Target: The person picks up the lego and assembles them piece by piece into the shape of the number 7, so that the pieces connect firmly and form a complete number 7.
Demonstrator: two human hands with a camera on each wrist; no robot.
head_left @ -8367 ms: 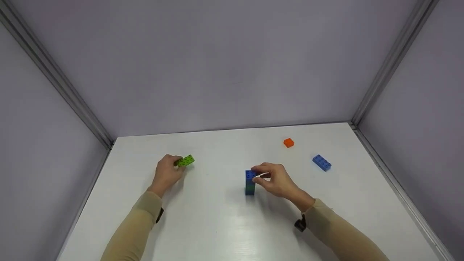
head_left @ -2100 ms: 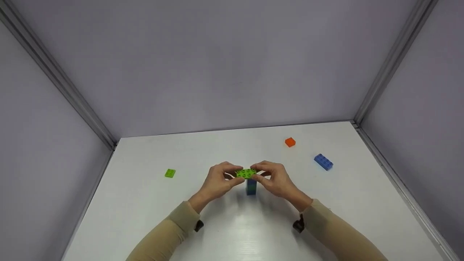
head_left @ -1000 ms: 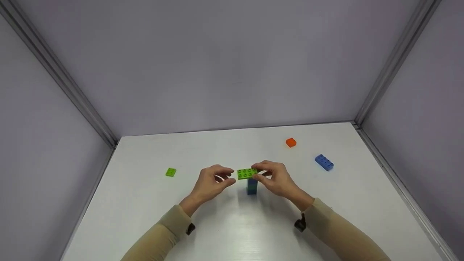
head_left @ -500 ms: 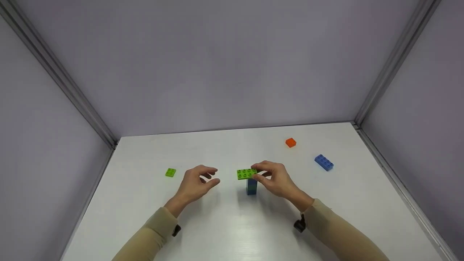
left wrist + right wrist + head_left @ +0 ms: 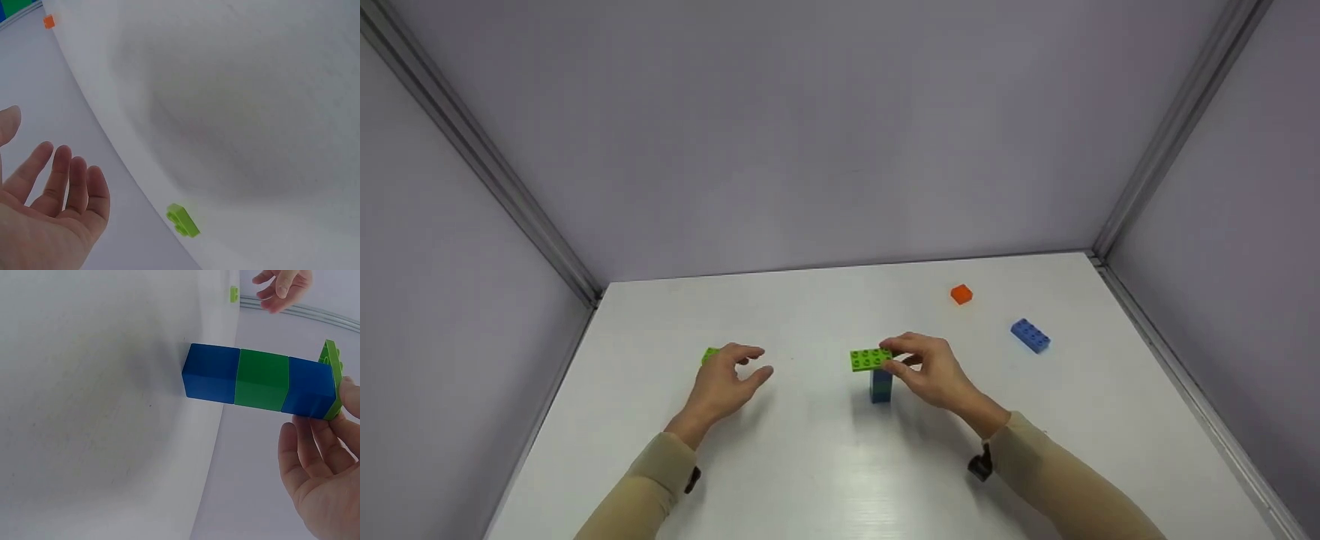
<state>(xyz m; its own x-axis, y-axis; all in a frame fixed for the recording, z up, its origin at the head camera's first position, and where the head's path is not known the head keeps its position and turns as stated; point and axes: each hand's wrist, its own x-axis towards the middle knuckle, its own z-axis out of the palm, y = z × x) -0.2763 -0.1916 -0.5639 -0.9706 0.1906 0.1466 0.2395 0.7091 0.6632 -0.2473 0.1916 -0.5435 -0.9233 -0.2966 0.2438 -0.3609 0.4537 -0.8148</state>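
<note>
Topping three blocks (image 5: 261, 379) — two blue, one green — sits one lime plate (image 5: 871, 360).

Lime-green plate (image 5: 862, 360) on a blue-green-blue tower (image 5: 881, 387), white table (image 5: 810, 307).
Plate one solid lime, two rows of matching studs, centre of frame; tower in plain colour bands, blue at bottom, green in the middle, blue on top, best seen in right wrist view. Small lime-green brick (image 5: 709, 354) left of centre, bright orange brick (image 5: 961, 294) upper right of centre, mid-blue brick (image 5: 1030, 335) further right. Walls (image 5: 840, 150) plain grey-lilac, corner rails (image 5: 1179, 124) grey. Both sleeves (image 5: 1072, 480) plain tan; black wrist devices (image 5: 981, 465) at lower left and lower right of centre. Table plain, pale glare at bottom centre.
</note>
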